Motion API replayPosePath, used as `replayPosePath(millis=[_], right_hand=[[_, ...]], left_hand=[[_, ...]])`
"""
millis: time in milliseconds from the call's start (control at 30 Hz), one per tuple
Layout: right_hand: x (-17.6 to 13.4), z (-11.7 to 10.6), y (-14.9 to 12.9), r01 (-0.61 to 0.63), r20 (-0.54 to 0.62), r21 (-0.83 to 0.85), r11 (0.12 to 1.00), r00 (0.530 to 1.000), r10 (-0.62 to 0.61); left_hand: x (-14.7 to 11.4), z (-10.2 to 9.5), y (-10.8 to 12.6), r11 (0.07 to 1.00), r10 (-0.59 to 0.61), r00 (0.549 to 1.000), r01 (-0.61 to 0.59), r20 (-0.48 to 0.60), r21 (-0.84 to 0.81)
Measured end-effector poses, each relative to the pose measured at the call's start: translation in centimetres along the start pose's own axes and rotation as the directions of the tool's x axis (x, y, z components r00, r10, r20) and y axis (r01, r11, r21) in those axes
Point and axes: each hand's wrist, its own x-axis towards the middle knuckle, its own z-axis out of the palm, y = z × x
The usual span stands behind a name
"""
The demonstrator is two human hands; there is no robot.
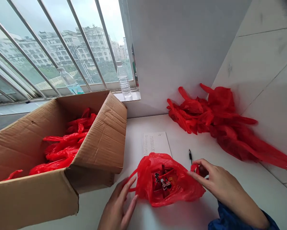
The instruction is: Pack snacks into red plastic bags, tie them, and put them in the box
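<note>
A red plastic bag (145, 191) lies on the white table in front of me, its mouth spread upward. Inside it are red printed packets (166, 183) with dark lettering and small cartoon figures; how many is unclear. At the bag's left side, the fingers of my left hand (119, 204) are hooked at a handle loop, whose end is hidden behind them. My right hand (213, 179) pinches the other handle of the bag between thumb and fingers. The bag's underside cannot be seen.
A cardboard box (100, 137) at left holds red tied bags (64, 147). More red plastic bags (205, 115) are heaped at back right by the wall. Behind my bag lie a written sheet (156, 142) and a black pen (190, 155). A water bottle (123, 80) stands on the windowsill.
</note>
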Motion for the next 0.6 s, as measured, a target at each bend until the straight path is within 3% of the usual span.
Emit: replayPosePath(millis=[67, 133, 200, 300, 367, 500, 533, 600], right_hand=[[-0.2, -0.6, -0.1, 0.009, -0.003, 0.091, 0.996, 1.000, -0.008], [-0.4, -1.3, -0.4, 0.028, -0.030, 0.221, 0.975, 0.999, -0.021], [-0.7, -2.1, -1.0, 0.044, -0.073, 0.344, 0.938, 0.997, -0.020], [-0.9, -2.7, -2.0, 0.170, -0.168, 0.511, 0.843, 0.981, -0.096], [-0.7, -2.7, -2.8, 0.276, -0.264, 0.682, 0.678, 0.957, -0.124], [0.8, -2.2, -5.1, 0.362, -0.364, 0.911, 0.197, 0.931, -0.031], [1.2, -2.0, -5.7, 0.381, -0.383, 0.914, 0.136, 0.924, -0.010], [2.0, -1.6, -7.0, 0.413, -0.419, 0.902, 0.128, 0.908, 0.020]], left_hand=[[0.0, -0.7, 0.8, 0.987, -0.017, 1.000, 0.018, 0.008, -0.161], [0.2, -1.8, 2.2, 0.972, 0.007, 0.997, -0.026, -0.080, -0.236], [0.7, -2.9, 3.7, 0.966, 0.069, 0.975, -0.118, -0.212, -0.229], [2.2, -4.9, 5.4, 0.978, 0.116, 0.914, -0.174, -0.388, -0.118], [3.7, -6.2, 6.3, 0.984, 0.151, 0.864, -0.180, -0.481, -0.015], [7.3, -8.7, 7.8, 0.962, 0.272, 0.798, -0.242, -0.538, 0.127], [8.2, -9.0, 8.2, 0.956, 0.292, 0.779, -0.259, -0.555, 0.140], [10.0, -9.2, 9.0, 0.952, 0.290, 0.762, -0.292, -0.580, 0.092]])
